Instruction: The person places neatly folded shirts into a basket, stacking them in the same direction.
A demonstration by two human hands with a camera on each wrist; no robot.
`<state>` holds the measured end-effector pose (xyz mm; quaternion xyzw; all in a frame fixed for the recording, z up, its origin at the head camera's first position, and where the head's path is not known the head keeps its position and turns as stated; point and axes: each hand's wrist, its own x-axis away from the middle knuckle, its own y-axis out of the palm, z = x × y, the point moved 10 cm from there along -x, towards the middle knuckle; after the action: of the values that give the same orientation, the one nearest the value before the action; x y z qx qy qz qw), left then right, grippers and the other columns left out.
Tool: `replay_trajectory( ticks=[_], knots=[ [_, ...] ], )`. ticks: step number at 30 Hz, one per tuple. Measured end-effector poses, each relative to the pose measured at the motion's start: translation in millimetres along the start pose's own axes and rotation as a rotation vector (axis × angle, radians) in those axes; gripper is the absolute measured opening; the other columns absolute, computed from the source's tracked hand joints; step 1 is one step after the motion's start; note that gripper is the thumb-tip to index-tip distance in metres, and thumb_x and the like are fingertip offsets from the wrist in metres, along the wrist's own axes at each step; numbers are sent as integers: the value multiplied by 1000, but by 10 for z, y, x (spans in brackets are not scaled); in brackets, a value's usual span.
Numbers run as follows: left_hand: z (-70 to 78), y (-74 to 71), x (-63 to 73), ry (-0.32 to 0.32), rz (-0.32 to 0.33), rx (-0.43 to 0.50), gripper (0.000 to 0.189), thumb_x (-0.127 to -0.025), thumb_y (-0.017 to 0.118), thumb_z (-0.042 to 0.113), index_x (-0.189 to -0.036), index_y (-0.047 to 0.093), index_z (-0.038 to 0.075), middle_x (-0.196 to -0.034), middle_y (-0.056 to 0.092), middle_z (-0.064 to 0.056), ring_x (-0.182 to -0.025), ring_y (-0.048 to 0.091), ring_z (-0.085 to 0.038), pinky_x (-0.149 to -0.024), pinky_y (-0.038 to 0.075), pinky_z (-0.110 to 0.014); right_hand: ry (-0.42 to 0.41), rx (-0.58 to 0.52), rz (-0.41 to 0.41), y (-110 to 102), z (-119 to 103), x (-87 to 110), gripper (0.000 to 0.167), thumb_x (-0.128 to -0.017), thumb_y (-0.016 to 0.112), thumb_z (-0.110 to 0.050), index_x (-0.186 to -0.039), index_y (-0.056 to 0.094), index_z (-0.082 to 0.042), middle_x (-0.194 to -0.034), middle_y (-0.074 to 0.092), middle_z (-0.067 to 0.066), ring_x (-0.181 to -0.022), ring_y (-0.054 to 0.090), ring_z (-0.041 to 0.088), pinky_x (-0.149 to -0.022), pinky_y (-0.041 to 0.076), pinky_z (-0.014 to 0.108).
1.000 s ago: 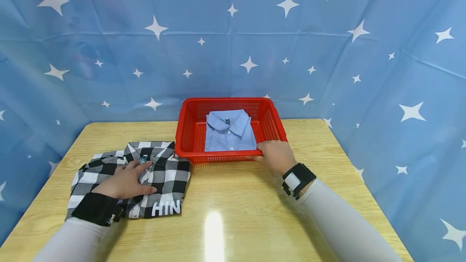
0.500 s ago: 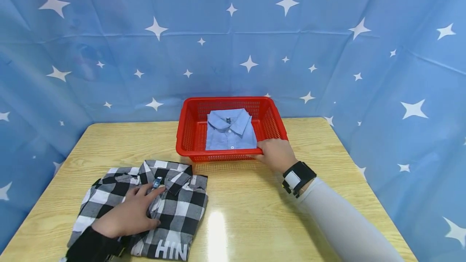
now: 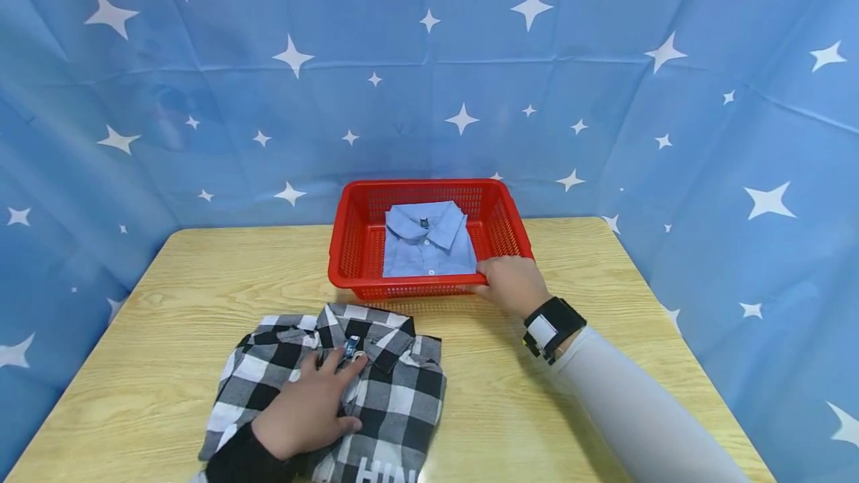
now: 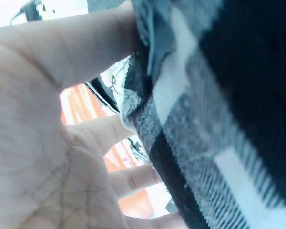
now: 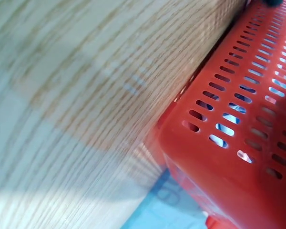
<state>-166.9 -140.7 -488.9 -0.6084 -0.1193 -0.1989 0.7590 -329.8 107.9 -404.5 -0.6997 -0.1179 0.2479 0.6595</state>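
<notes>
Left hand (image 3: pixel 309 407) spread on a folded black-and-white checked fabric shirt (image 3: pixel 406 393), nearer the left than the right edge of the wooden desk (image 3: pixel 506 393), right hand (image 3: pixel 513 286) gripping the near right corner of a red perforated plastic basket (image 3: pixel 403 288) by the far edge, folded light-blue collared shirt (image 3: pixel 429 248) inside

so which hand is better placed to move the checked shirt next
Probably the left hand: it rests right on the checked shirt. The right hand is away from the shirt, gripping the near rim of the red basket.
</notes>
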Motion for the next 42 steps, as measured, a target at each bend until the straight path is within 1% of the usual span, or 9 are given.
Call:
replay_trajectory(
  ticks=[7, 14, 20, 25, 30, 32, 35, 39, 42],
  knots=[
    [501, 19, -140, 72, 1, -63, 90, -77, 87, 54, -154, 51, 27, -158, 47, -19, -140, 39, -60, -86, 52, -77, -33, 23, 19, 34, -18, -2, 33, -84, 84, -48, -82, 73, -17, -65, 64, -2, -61, 57, 15, -64, 58, 35],
    [1022, -31, -232, 169, 72, -113, 89, -79, 83, 61, -153, 53, 23, -153, 51, -18, -135, 48, -53, -79, 60, -64, -56, 36, 40, 19, -24, -4, 35, -85, 83, -50, -78, 72, -17, -64, 63, -3, -59, 55, 13, -61, 56, 33],
    [1353, -15, -380, 157, 100, -147, 92, -78, 80, 67, -154, 52, 24, -154, 51, -17, -135, 49, -52, -72, 62, -61, -58, 60, 45, 43, -11, -4, 35, -86, 81, -51, -81, 73, -17, -66, 67, -2, -60, 58, 14, -61, 59, 34],
    [1539, -58, -404, 148, 198, -158, 93, -77, 80, 69, -153, 53, 22, -151, 52, -19, -129, 51, -54, -58, 59, -60, -40, 60, 20, 74, 16, -5, 35, -87, 80, -51, -88, 75, -17, -68, 68, -2, -61, 57, 15, -61, 57, 34],
    [1529, -65, -415, 166, 217, -159, 94, -77, 78, 72, -154, 52, 23, -150, 53, -18, -128, 52, -50, -58, 60, -54, -44, 44, 27, 54, -9, -7, 36, -87, 81, -50, -92, 76, -15, -72, 71, 0, -62, 59, 15, -64, 59, 36],
    [1505, -88, -411, 191, 212, -141, 94, -79, 76, 73, -154, 52, 22, -148, 55, -17, -128, 54, -48, -64, 61, -52, -54, 29, 38, 39, -15, 10, 35, -87, 81, -49, -92, 75, -15, -73, 70, 0, -64, 59, 15, -64, 58, 35],
    [1416, -179, -395, 225, 198, -87, 89, -84, 73, 71, -154, 51, 19, -146, 58, -16, -127, 57, -44, -78, 61, -53, -90, -14, 83, -41, -46, 80, 40, -87, 81, -49, -105, 75, -13, -92, 75, 3, -82, 68, 20, -80, 62, 40],
    [1145, -375, -334, 259, 229, 12, 78, -91, 73, 58, -150, 55, 12, -145, 62, -16, -131, 58, -39, -99, 55, -57, -155, -42, 227, -258, -115, 324, 55, -87, 82, -44, -128, 69, -9, -126, 69, 12, -117, 65, 31, -105, 55, 49],
    [818, -513, -273, 248, 290, 58, 71, -92, 77, 47, -147, 57, 7, -147, 60, -16, -138, 53, -39, -108, 49, -60, -164, -67, 338, -409, -138, 582, 48, -87, 84, -34, -124, 70, -6, -121, 67, 14, -112, 63, 32, -99, 58, 49]
  ],
)
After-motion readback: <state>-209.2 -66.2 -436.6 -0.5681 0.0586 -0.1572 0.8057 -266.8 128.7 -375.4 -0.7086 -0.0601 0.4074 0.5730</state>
